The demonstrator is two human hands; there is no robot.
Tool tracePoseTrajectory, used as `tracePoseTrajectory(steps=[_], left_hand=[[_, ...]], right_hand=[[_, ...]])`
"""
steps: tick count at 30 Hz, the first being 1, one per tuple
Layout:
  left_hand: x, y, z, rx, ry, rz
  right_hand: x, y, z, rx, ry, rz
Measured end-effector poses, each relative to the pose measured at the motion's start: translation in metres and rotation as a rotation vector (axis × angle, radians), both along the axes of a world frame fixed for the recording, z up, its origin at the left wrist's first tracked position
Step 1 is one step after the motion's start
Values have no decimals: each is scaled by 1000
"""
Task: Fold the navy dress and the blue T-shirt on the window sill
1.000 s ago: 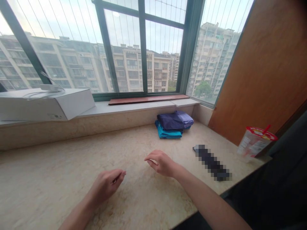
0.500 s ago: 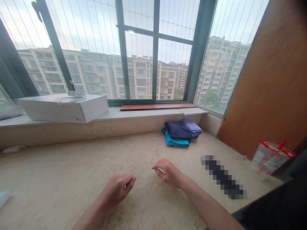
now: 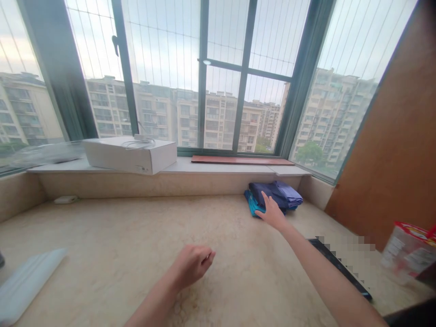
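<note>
Near the front middle of the stone counter, my left hand is closed in a loose fist. Nothing shows in its fingers. My right hand reaches forward with its fingers spread, right at the stack of folded cloth by the back wall. On top of that stack lie a dark navy folded cloth and a lavender folded cloth. Underneath, a turquoise folded cloth is partly hidden by my right hand. Whether the fingertips touch the cloth I cannot tell.
A white box with a cable on it stands on the sill. On the right are a long dark object, partly blurred out, and a clear cup with red lid. A whitish flat item lies front left.
My right hand has moved forward to the folded stack and its fingers have spread. The left hand stays low and curled. The view has turned left and tilted up a little.
</note>
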State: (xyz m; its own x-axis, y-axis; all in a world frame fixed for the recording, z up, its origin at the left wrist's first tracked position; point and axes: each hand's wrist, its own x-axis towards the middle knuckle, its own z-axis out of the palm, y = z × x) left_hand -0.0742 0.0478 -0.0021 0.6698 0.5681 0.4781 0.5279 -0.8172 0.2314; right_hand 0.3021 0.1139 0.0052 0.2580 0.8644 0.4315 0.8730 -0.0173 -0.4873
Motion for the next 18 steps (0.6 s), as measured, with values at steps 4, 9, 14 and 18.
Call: tracePoseTrajectory(steps=[4,9,14,18], left_hand=[[0,-4,2,-8,17,16],[-2,0,-2,-44,35,95],[0,6,-11,-206,-169,92],[11,2,-20,-305,-443,12]], right_hand=[[3,33,10,-19,208,-178],[-17,42,25,91,325,-248],[-36,20,27,241,471,-244],[-89,-24,16,171,930,197]])
